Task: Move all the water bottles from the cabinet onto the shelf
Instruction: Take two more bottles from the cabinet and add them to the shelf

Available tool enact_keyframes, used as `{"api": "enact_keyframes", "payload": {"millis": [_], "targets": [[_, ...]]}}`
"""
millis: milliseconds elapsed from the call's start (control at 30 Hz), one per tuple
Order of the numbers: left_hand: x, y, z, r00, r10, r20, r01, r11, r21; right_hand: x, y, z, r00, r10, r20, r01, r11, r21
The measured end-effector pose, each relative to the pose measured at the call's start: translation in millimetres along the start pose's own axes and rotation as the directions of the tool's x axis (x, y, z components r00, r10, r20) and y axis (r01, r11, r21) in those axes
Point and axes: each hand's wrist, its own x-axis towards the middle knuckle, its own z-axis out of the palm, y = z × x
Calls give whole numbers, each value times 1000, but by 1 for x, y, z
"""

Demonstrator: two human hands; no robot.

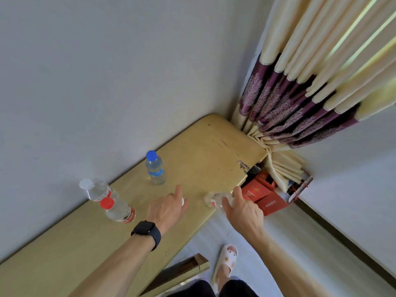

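Three water bottles stand on the yellow shelf top [203, 151] by the wall: one with a blue cap [155, 168], one with a white cap [97, 189] and one with a red cap [119, 210]. My left hand [169, 209], with a black watch on its wrist, is over the shelf's front part. It holds a bottle of which only the white cap [183, 201] shows, and its index finger points forward. My right hand [244, 209] grips a blurred clear bottle [214, 199] with a red label at the shelf's front edge.
A cream and purple curtain [300, 93] hangs at the shelf's far right end. Red boxes [265, 196] lie on the floor beneath it. My foot in a white slipper [227, 258] stands on the pale floor beside a brown door edge [186, 266].
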Motion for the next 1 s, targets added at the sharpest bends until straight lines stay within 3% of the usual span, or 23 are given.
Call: {"api": "enact_keyframes", "payload": {"millis": [167,333,500,633,700,800,900,1000], "targets": [[-4,36,-5,958,271,91,-278,957,80,-59,53,-13,981,193,10,-189,948,254],[-8,123,-10,813,549,194,-572,815,90,-132,118,-29,903,427,42,-409,827,386],[-58,248,-6,619,753,224,-784,608,122,-238,181,-51,712,702,-14,-593,612,524],[-128,349,-2,439,883,168,-898,425,112,-343,227,-78,470,865,-175,-682,482,550],[-169,399,-4,352,928,122,-934,339,115,-402,255,-94,361,881,-307,-729,472,497],[-243,476,-3,201,974,108,-974,187,130,-499,298,-121,266,849,-456,-807,455,376],[-320,553,-1,96,989,109,-984,78,160,-592,339,-146,197,833,-516,-874,388,293],[-398,614,2,-15,993,113,-991,-30,134,-680,368,-163,65,848,-526,-924,251,290]]}}
